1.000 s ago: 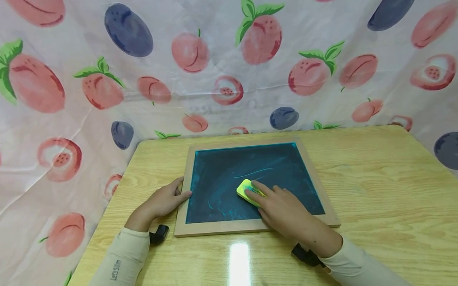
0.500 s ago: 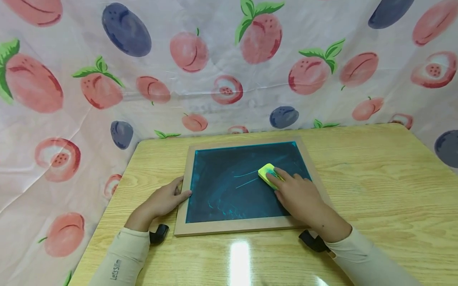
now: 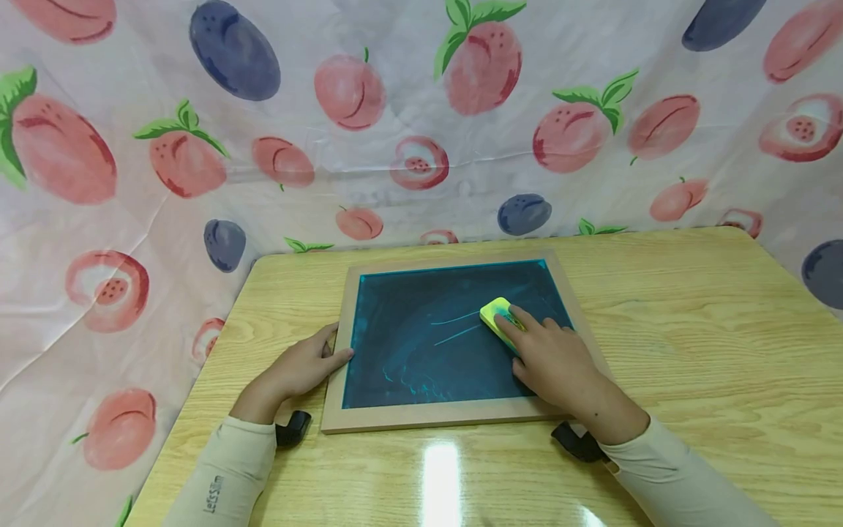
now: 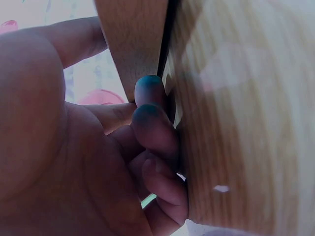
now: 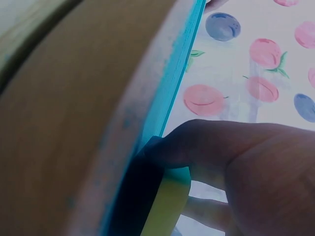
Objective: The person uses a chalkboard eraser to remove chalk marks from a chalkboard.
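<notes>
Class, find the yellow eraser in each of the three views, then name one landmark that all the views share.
Head: the yellow eraser is right of centre, on the blackboard, held by the right hand.
Left wrist: not in it.
Right wrist: at the bottom edge, near the middle.
Shared landmark: the blackboard's wooden frame.

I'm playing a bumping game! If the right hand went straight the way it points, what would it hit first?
Holding the eraser, the right hand would probably slide over the board and meet the frame's far side first, though depth is hard to judge.
</notes>
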